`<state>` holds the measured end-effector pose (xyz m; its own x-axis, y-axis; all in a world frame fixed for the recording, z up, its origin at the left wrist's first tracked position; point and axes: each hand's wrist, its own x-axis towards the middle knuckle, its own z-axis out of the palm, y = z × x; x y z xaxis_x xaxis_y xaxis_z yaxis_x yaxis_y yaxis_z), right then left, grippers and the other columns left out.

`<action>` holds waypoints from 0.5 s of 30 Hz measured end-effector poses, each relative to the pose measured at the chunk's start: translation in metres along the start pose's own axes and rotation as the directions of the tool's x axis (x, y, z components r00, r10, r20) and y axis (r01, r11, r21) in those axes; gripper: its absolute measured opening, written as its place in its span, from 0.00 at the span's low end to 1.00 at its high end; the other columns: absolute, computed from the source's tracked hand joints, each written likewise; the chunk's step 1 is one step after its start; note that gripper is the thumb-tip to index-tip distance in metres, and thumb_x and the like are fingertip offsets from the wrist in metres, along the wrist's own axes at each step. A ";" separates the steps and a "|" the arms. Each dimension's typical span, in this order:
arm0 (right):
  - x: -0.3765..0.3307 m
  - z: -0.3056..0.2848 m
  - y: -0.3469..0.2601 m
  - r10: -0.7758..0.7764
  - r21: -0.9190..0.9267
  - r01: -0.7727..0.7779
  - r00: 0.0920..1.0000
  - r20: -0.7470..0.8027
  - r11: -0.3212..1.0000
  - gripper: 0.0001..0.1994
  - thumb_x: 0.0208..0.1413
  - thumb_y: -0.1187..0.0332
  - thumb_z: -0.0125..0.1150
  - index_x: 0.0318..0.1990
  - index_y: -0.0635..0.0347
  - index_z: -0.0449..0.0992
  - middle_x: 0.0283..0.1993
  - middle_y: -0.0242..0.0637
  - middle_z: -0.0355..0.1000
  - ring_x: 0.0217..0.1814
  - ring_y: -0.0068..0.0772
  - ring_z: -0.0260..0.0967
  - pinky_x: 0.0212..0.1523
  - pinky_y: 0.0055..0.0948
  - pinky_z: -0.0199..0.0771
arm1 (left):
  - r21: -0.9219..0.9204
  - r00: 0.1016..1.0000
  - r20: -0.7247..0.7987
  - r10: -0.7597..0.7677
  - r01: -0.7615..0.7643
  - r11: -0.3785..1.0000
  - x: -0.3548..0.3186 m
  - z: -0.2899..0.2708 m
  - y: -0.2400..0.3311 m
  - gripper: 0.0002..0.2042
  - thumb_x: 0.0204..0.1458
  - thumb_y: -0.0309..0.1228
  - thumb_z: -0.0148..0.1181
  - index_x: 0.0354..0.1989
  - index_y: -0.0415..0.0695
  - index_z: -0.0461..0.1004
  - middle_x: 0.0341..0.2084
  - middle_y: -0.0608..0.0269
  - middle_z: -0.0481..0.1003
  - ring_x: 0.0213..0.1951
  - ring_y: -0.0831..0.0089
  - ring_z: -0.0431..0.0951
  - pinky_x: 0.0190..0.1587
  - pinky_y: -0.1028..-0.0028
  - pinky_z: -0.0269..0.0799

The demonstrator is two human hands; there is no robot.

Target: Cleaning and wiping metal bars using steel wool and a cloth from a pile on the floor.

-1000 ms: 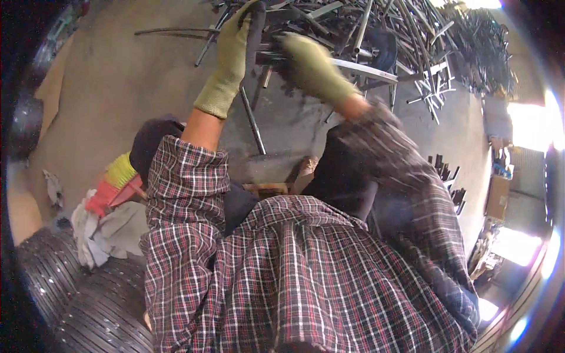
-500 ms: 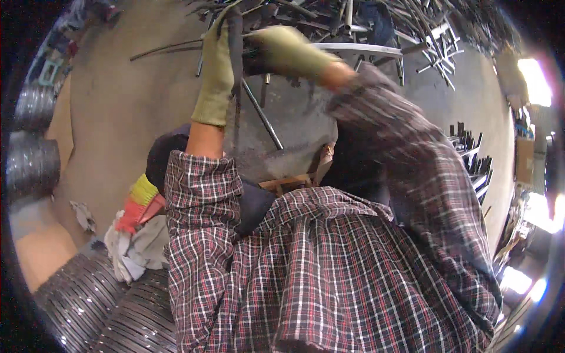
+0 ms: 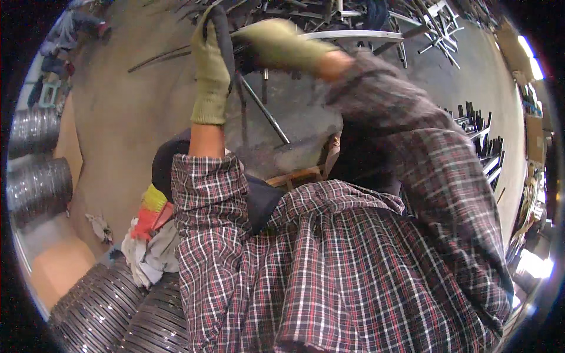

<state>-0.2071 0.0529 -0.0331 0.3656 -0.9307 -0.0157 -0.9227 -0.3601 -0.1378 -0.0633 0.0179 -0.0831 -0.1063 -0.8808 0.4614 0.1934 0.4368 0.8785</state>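
My left hand point(image 3: 212, 65), in an olive-green knit glove with a dark palm side, is raised at the upper centre. Its fingers bend over at the top edge, closed around something hidden from view. Close beside it on the right is my right hand point(image 3: 276, 44) in a matching glove, smeared by motion, so its fingers cannot be made out. A dark patch lies between the two hands, too blurred to name. A thin dark rod point(image 3: 159, 60) shows left of my left hand, and a pale curved metal tube point(image 3: 359, 35) passes beyond my right wrist.
A jumble of metal tubes point(image 3: 432, 26) lies ahead on the floor. A single tube point(image 3: 265, 112) points toward me. Upright dark tubes point(image 3: 485, 141) stand at right. Stacked black ribbed coils point(image 3: 100, 306), a grey cloth point(image 3: 150, 253) and a red-yellow glove point(image 3: 156, 212) are at lower left. Another person point(image 3: 70, 29) is far left.
The view has shifted slightly, bringing another person into sight at upper left. My right hand remains blurred beside my left, which is still raised with bent fingers.
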 end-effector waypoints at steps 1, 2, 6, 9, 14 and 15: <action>0.023 0.036 -0.001 -0.130 0.050 0.136 0.987 -0.099 0.990 0.16 0.50 0.64 0.60 0.48 0.51 0.76 0.35 0.47 0.77 0.37 0.49 0.77 0.35 0.41 0.77 | -0.012 1.000 0.000 -0.016 0.016 1.000 -0.001 0.007 0.007 0.18 0.65 0.40 0.44 0.51 0.40 0.73 0.50 0.60 0.73 0.48 0.72 0.74 0.50 0.69 0.71; 0.035 0.059 0.006 -0.131 0.055 0.144 0.971 -0.199 0.988 0.13 0.51 0.63 0.58 0.44 0.52 0.77 0.33 0.47 0.77 0.36 0.50 0.77 0.34 0.41 0.77 | -0.052 0.995 0.087 -0.054 0.059 0.997 0.007 -0.002 0.011 0.18 0.64 0.40 0.45 0.49 0.40 0.75 0.46 0.60 0.76 0.44 0.72 0.75 0.48 0.69 0.71; -0.016 0.019 0.001 0.032 0.064 -0.025 0.994 -0.106 0.998 0.14 0.50 0.58 0.62 0.42 0.51 0.75 0.36 0.40 0.77 0.37 0.48 0.75 0.36 0.39 0.76 | 0.379 0.977 -0.043 0.208 -0.177 0.908 0.011 -0.035 -0.008 0.17 0.62 0.39 0.49 0.39 0.36 0.77 0.31 0.62 0.78 0.31 0.78 0.73 0.37 0.75 0.70; -0.085 0.002 0.073 0.062 -0.113 -0.101 0.949 -0.309 0.988 0.19 0.46 0.55 0.67 0.46 0.48 0.75 0.37 0.39 0.76 0.43 0.47 0.74 0.39 0.41 0.75 | 0.205 0.998 0.051 0.042 -0.052 0.977 0.004 -0.024 0.013 0.16 0.61 0.38 0.50 0.39 0.36 0.76 0.29 0.62 0.77 0.32 0.78 0.74 0.34 0.75 0.70; -0.055 -0.003 0.067 0.130 -0.094 -0.144 0.982 -0.134 0.985 0.17 0.45 0.58 0.67 0.43 0.51 0.76 0.34 0.41 0.76 0.39 0.47 0.76 0.39 0.40 0.76 | -0.179 0.997 -0.072 0.042 -0.054 0.982 0.011 0.007 0.002 0.13 0.63 0.35 0.46 0.42 0.40 0.74 0.33 0.65 0.77 0.32 0.75 0.76 0.34 0.75 0.72; -0.043 -0.015 0.016 0.082 0.002 -0.082 0.995 -0.064 0.997 0.15 0.46 0.60 0.66 0.41 0.52 0.77 0.35 0.42 0.76 0.38 0.46 0.76 0.39 0.40 0.77 | -0.179 0.997 -0.071 0.038 -0.050 0.983 0.005 0.005 0.002 0.13 0.63 0.35 0.46 0.42 0.40 0.74 0.33 0.65 0.77 0.32 0.75 0.76 0.34 0.75 0.72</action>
<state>-0.2393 0.0858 -0.0197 0.2798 -0.9593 0.0369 -0.9494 -0.2822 -0.1378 -0.0680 0.0149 -0.0782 -0.0292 -0.8744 0.4843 0.3698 0.4407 0.8179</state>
